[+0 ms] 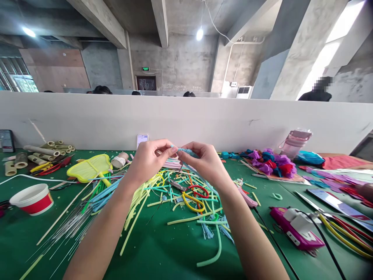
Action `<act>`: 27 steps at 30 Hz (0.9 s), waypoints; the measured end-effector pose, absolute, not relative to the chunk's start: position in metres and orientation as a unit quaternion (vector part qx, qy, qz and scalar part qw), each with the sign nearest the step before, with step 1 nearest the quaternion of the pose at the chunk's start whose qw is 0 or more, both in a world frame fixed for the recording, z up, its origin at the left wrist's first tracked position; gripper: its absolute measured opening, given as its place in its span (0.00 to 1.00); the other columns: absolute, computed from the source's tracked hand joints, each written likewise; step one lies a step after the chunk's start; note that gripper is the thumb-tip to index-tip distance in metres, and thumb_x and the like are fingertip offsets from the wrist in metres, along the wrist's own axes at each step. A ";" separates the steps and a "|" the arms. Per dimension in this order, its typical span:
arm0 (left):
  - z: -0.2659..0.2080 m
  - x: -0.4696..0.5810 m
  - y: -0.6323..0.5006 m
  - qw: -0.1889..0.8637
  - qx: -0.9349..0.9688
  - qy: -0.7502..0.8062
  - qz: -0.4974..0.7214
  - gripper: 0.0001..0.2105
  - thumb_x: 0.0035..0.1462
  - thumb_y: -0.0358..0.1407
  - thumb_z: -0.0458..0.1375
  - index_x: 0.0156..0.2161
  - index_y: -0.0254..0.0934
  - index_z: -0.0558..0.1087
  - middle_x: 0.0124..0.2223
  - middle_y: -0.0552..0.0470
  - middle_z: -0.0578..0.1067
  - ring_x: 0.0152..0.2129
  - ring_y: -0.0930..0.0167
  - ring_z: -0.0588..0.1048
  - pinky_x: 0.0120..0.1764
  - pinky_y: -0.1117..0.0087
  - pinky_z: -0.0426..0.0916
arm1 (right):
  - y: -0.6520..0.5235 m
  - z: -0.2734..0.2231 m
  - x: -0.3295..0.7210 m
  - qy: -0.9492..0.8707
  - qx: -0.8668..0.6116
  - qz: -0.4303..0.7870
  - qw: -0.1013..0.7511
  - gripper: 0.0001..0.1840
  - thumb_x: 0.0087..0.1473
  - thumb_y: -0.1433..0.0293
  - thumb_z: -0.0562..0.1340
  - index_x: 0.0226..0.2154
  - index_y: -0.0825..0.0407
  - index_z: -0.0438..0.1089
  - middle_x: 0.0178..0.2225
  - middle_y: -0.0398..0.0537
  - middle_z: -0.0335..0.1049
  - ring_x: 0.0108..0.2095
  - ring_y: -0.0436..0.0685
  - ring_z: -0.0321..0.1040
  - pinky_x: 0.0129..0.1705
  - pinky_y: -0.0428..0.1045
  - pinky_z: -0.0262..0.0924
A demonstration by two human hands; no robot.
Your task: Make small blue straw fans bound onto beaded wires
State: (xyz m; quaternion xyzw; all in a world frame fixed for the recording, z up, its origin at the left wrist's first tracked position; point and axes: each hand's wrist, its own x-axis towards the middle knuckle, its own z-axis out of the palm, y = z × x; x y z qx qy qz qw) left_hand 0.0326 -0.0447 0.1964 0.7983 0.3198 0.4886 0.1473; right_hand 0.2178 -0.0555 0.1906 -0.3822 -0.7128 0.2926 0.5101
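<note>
Both hands are raised over the middle of the table. My left hand pinches one end of a light-blue twisted strand between thumb and fingertips. My right hand is closed on the same strand a little to the right, its thumb near the left fingertips. A paler blue-green length seems to hang from the right hand. Fingers hide much of the strand. Below the hands lie scissors with red and yellow handles, among scattered yellow, green and orange tube pieces.
Blue strips, thin wires, a yellow leaf-shaped piece and a paper cup lie left. On the right are a pink tool with a black cord, a purple power strip, petals and a bottle. A white partition stands behind.
</note>
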 end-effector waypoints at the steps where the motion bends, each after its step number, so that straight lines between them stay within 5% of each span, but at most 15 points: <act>1: 0.195 0.033 -0.046 0.103 0.802 0.328 0.488 0.11 0.64 0.41 0.57 0.39 0.39 0.80 0.31 0.51 0.80 0.28 0.69 0.77 0.31 0.71 0.69 | -0.056 0.191 0.217 -0.713 -0.386 0.288 0.511 0.14 0.54 0.59 0.66 0.34 0.53 0.75 0.28 0.47 0.77 0.28 0.52 0.70 0.30 0.48 0.61; 5: 0.191 0.034 -0.044 -0.123 0.814 0.309 0.477 0.10 0.64 0.35 0.55 0.39 0.41 0.79 0.35 0.48 0.81 0.35 0.65 0.77 0.40 0.65 0.69 | -0.058 0.190 0.214 -0.702 -0.389 0.281 0.526 0.12 0.53 0.60 0.66 0.33 0.53 0.75 0.26 0.46 0.75 0.26 0.51 0.68 0.27 0.47 0.59; 8: 0.191 0.033 -0.043 -0.178 0.819 0.270 0.474 0.10 0.64 0.35 0.54 0.41 0.41 0.79 0.40 0.46 0.81 0.42 0.63 0.76 0.47 0.61 0.68 | -0.060 0.193 0.215 -0.690 -0.380 0.296 0.540 0.13 0.51 0.60 0.68 0.32 0.54 0.75 0.27 0.46 0.75 0.27 0.52 0.69 0.29 0.47 0.61; 11: 0.196 0.029 -0.047 -0.052 0.824 0.272 0.494 0.13 0.66 0.41 0.54 0.40 0.40 0.80 0.38 0.46 0.81 0.39 0.64 0.77 0.46 0.62 0.69 | -0.064 0.197 0.218 -0.696 -0.357 0.324 0.533 0.14 0.51 0.60 0.69 0.34 0.53 0.75 0.28 0.46 0.76 0.29 0.52 0.71 0.32 0.48 0.63; 14: 0.201 0.024 -0.050 0.217 0.783 0.291 0.506 0.19 0.67 0.47 0.50 0.40 0.38 0.80 0.36 0.46 0.81 0.35 0.66 0.78 0.38 0.67 0.71 | -0.067 0.199 0.223 -0.707 -0.324 0.354 0.519 0.16 0.53 0.58 0.69 0.39 0.52 0.73 0.31 0.46 0.77 0.31 0.53 0.72 0.34 0.49 0.64; 17: 0.202 0.019 -0.046 0.399 0.727 0.301 0.471 0.17 0.62 0.47 0.58 0.39 0.36 0.81 0.35 0.45 0.81 0.34 0.67 0.77 0.30 0.72 0.71 | -0.069 0.199 0.226 -0.709 -0.317 0.365 0.514 0.18 0.52 0.59 0.70 0.41 0.50 0.68 0.31 0.45 0.77 0.33 0.54 0.72 0.34 0.49 0.64; 22: 0.197 0.017 -0.033 0.500 0.708 0.273 0.418 0.12 0.58 0.44 0.64 0.35 0.37 0.82 0.33 0.46 0.81 0.31 0.70 0.77 0.26 0.76 0.68 | -0.070 0.199 0.225 -0.717 -0.320 0.359 0.504 0.15 0.53 0.60 0.70 0.36 0.51 0.68 0.32 0.46 0.77 0.30 0.52 0.71 0.33 0.49 0.64; 27: 0.201 0.017 -0.041 0.478 0.717 0.282 0.423 0.13 0.57 0.45 0.64 0.31 0.37 0.83 0.31 0.45 0.82 0.28 0.72 0.77 0.25 0.77 0.66 | -0.072 0.201 0.226 -0.719 -0.344 0.321 0.511 0.15 0.51 0.60 0.71 0.35 0.51 0.70 0.32 0.46 0.77 0.31 0.52 0.71 0.33 0.49 0.65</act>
